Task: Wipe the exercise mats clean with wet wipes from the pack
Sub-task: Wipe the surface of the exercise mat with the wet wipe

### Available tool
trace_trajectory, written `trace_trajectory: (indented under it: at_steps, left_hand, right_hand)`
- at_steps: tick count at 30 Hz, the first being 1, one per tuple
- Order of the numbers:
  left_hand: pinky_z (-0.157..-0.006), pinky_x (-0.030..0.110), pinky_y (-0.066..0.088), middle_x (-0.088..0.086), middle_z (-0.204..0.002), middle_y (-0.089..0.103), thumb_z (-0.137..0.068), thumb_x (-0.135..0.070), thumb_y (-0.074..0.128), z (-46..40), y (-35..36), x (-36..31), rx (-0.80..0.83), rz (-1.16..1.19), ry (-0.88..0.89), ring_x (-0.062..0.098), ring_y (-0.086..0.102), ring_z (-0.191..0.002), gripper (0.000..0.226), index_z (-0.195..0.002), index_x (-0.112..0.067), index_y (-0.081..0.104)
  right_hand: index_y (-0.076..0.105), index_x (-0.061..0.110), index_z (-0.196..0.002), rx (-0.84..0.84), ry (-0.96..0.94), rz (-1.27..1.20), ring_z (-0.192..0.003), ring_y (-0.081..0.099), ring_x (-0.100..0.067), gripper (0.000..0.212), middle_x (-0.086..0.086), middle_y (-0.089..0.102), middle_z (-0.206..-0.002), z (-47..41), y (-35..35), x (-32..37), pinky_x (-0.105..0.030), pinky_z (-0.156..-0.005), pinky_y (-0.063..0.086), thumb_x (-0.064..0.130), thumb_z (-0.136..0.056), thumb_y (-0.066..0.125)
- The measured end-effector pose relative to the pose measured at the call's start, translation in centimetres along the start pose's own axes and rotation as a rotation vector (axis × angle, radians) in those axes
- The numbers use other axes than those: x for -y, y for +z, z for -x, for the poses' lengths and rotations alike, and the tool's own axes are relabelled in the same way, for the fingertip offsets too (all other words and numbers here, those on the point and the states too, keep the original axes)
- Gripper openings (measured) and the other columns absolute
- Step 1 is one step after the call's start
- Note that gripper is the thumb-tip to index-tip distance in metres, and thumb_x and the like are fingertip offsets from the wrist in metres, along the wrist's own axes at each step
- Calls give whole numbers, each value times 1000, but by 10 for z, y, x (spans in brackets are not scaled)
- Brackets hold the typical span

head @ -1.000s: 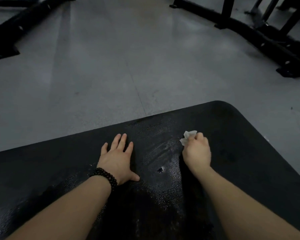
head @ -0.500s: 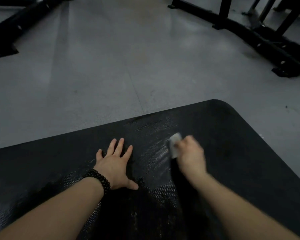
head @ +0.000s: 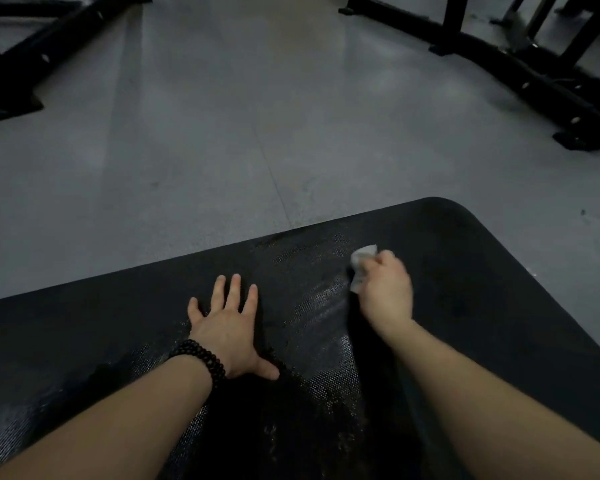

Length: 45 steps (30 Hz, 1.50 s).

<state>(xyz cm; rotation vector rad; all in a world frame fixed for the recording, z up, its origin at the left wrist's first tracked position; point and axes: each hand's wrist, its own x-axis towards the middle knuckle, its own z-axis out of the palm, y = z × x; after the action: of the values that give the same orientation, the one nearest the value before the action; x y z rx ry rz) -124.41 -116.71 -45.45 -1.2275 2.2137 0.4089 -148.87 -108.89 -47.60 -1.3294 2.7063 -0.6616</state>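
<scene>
A grey gym floor [head: 222, 161] held a black exercise mat [head: 499, 306]. The left hand [head: 227, 329] lay flat on it, fingers spread. The right hand [head: 387, 294] gripped a crumpled white wet wipe [head: 361, 263] against the mat near its far edge, fingers curled round it.

We see a grey floor [head: 222, 140] carrying a black exercise mat [head: 499, 306] at its near side, with black equipment frames [head: 520, 81] standing at both far corners.
</scene>
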Motion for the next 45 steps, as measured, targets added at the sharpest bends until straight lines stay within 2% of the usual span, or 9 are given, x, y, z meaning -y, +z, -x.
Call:
trace_trajectory:
  at_steps: [7, 13, 20, 23, 25, 28, 34, 42, 45]
  left_hand:
    - [-117, 74, -3, 10, -158, -43, -53, -80, 82, -10, -7, -5, 89, 49, -45, 38, -36, -147, 161, -154, -27, -32]
    - [-116, 75, 0, 10, -159, -40, -72, -66, 78, -8, 1, 2, 11, 58, -17, 37, -33, -149, 140, -157, -28, -27]
    - [-119, 70, 7, 3, -167, -20, -47, -89, 74, -10, -8, 8, -37, 73, 4, 35, -19, -154, 149, -160, -36, -7]
    - [-113, 60, 33, -3, -157, 17, -54, -81, 79, -19, -26, 14, -167, 121, -12, 29, 14, -147, 119, -151, -43, 24]
    - [-106, 56, 41, -4, -154, 22, -59, -75, 81, -24, -30, 15, -218, 132, -38, 26, 22, -142, 122, -156, -37, 16]
    - [-113, 59, 34, 1, -163, 6, -55, -78, 81, -28, -25, 13, -197, 110, -109, 28, 11, -150, 144, -162, -25, 0]
    - [-116, 76, 2, 1, -165, -30, -53, -82, 79, -32, -23, 20, -43, 226, -177, 41, -27, -150, 151, -160, -34, -17]
    - [-116, 76, 2, 1, -165, -32, -55, -81, 79, -33, -18, 21, -80, 244, -160, 40, -29, -150, 150, -160, -32, -17]
    - [-116, 76, 0, 2, -164, -33, -55, -81, 79, -33, -18, 22, -66, 244, -164, 41, -30, -149, 151, -159, -32, -19]
  right_hand:
    - [71, 9, -103, -7, -50, 107, -83, 52, -28, 35, -9, 56, -92, 15, 25, 14, -32, -67, 42, -2, -74, 53]
    - [68, 18, -82, 426, -565, -162, -66, 56, -23, 25, -4, 55, -80, 104, 29, 95, -25, -53, 45, 18, -61, 82]
    - [66, 14, -96, -68, 156, 47, -84, 60, -29, 17, -1, 56, -87, -16, 8, -3, -32, -70, 45, 18, -91, 50]
    - [73, 23, -99, 74, -202, -119, -89, 63, -24, 37, -2, 67, -101, 25, 25, 54, -25, -84, 49, 3, -76, 53]
    - [73, 19, -91, 286, -540, -161, -80, 63, -31, 30, -9, 66, -90, 63, 33, 86, -34, -73, 56, 2, -70, 60]
    - [74, 11, -93, 321, -582, -78, -76, 59, -33, 20, -12, 60, -83, 37, 28, 78, -34, -65, 51, 6, -77, 64]
    - [72, 14, -104, -55, 128, 103, -86, 60, -34, 22, -12, 61, -98, -80, 11, 16, -35, -76, 48, 14, -87, 57]
    - [68, 16, -120, 313, -553, -74, -108, 56, -29, 36, -9, 64, -117, -31, 69, 143, -32, -93, 44, 5, -88, 54]
    - [76, 19, -97, 95, -341, -64, -93, 63, -22, 32, -4, 69, -98, -69, 51, 105, -27, -82, 47, 3, -89, 49]
